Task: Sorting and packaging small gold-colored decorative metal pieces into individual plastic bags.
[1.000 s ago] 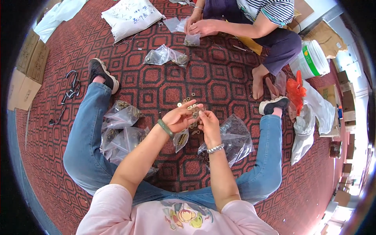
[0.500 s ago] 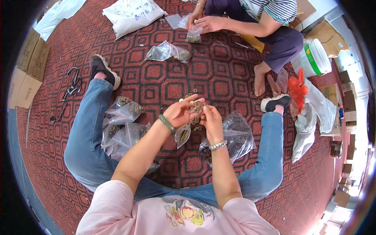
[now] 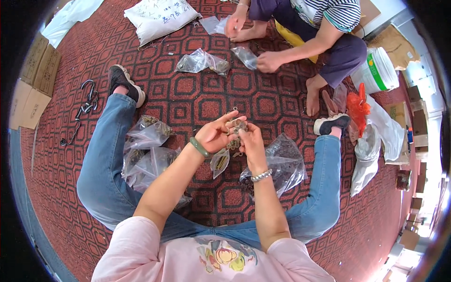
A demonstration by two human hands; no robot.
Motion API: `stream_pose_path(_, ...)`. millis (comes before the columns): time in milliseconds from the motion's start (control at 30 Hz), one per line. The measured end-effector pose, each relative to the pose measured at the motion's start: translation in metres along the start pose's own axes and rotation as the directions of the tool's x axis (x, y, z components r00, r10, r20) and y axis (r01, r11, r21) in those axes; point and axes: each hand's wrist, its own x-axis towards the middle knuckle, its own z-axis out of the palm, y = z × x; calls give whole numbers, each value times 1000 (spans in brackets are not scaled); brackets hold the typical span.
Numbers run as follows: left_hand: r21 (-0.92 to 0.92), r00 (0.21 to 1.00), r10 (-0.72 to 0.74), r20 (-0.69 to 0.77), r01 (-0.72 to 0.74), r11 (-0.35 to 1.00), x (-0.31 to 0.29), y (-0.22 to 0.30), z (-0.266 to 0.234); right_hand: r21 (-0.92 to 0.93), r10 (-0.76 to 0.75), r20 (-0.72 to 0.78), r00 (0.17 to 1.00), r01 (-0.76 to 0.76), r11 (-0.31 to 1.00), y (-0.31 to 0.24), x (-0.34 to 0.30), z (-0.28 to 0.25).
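My left hand [image 3: 214,136] is palm up over the carpet, its fingers loosely spread and holding several small metal washers [image 3: 241,126]. My right hand [image 3: 252,145] meets it from the right, thumb and fingers pinched on the washers at the left fingertips. Beneath the hands lies a pile of brass-coloured washers [image 3: 231,144], partly hidden by them. Beside the pile rests a small clear bag of brass-coloured pins [image 3: 219,163]. To the right, a large clear plastic bag [image 3: 286,162] with small dark parts lies on the carpet.
Filled zip bags [image 3: 149,131] lie by my left leg. More bags [image 3: 202,62] sit farther ahead. A co-worker's hand [image 3: 269,61] holds a clear bag [image 3: 245,57] at the far side. A white sack [image 3: 161,21], white bucket [image 3: 381,69] and cardboard boxes [image 3: 35,89] stand around.
My right fingers have shifted slightly left and up against the washers in my left hand. The co-worker's hands have parted, one moving right with the bag tilted toward the carpet.
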Motion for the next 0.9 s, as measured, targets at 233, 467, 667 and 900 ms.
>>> stream_pose_path(233, 12, 997, -61, 49, 60, 998, -3, -1, 6, 181, 110, -2, 994, -108, 977, 3, 2, -4)
stream_pose_path(467, 31, 992, -106, -73, 108, 994, -7, -4, 20, 9, 68, -100, 993, -68, 998, -9, 2, -2)
stream_pose_path(667, 54, 985, -154, -84, 158, 986, -4, -9, 20, -63, 1, -49, 999, -4, 998, 5, 4, -6)
stream_pose_path(900, 11, 987, -160, -17, 160, 987, -5, -6, 12, -2, 20, -94, 995, -20, 1000, -2, 3, -6)
